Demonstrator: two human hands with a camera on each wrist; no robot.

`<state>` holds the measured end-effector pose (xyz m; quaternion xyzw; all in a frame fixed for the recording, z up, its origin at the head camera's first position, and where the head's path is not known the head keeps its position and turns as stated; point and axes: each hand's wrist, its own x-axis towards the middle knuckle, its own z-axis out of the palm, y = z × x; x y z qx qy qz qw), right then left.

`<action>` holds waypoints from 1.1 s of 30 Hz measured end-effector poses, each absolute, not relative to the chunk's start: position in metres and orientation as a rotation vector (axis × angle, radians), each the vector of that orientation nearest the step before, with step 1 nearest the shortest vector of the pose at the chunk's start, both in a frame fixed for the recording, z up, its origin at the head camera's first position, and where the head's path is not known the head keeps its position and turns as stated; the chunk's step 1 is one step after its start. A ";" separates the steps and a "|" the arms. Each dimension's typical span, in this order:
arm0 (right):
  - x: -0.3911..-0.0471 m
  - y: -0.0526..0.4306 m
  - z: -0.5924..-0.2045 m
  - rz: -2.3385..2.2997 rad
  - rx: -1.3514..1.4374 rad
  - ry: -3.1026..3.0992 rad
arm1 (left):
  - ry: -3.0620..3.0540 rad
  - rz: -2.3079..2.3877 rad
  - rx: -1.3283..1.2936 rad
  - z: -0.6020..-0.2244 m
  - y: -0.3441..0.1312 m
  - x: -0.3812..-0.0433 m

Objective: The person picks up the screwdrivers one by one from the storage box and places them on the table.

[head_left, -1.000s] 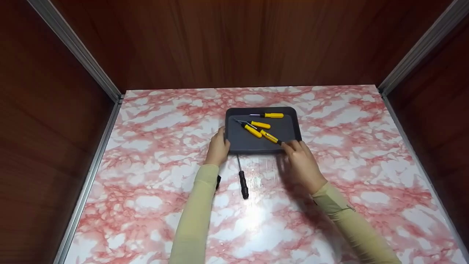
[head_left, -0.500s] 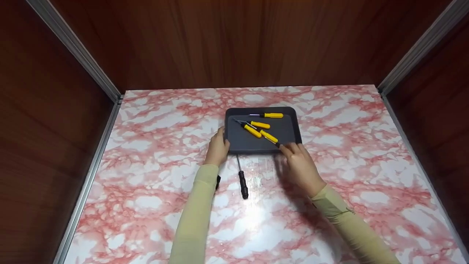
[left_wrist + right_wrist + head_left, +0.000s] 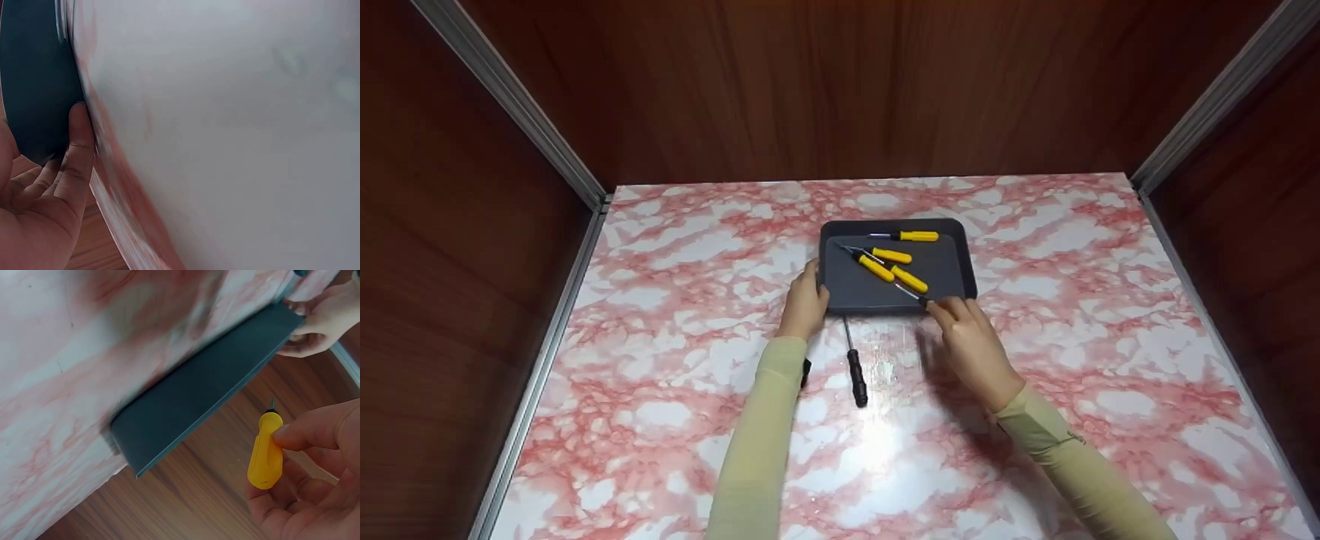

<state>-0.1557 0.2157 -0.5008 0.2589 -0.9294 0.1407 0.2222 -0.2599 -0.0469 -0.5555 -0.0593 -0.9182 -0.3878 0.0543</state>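
Atop red-marbled table [image 3: 675, 330], gray tray [image 3: 940, 264], brown walls [image 3: 855, 90]

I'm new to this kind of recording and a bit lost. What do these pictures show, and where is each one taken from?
There is no machine here: a person is working barehanded. The wide picture comes from a camera worn on the head, looking forward and down. The two close-ups come from cameras worn on the wrists.

On the pink-and-white table stands a dark grey tray with four yellow-handled screwdrivers inside. In front of it lies a black-handled screwdriver; a black thing beside the left sleeve is too hidden to name.

The left hand grips the tray's left side. The right hand holds another yellow-handled screwdriver by its handle; the right wrist view shows that handle best.
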 end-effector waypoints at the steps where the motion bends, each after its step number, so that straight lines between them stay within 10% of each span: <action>1: -0.155 0.215 -0.501 0.388 0.719 -2.563 | -2.790 -1.179 -0.179 -0.555 -0.047 -0.260; 33: -0.136 0.195 -0.512 0.431 0.800 -2.608 | -2.773 -1.238 -0.153 -0.555 -0.047 -0.260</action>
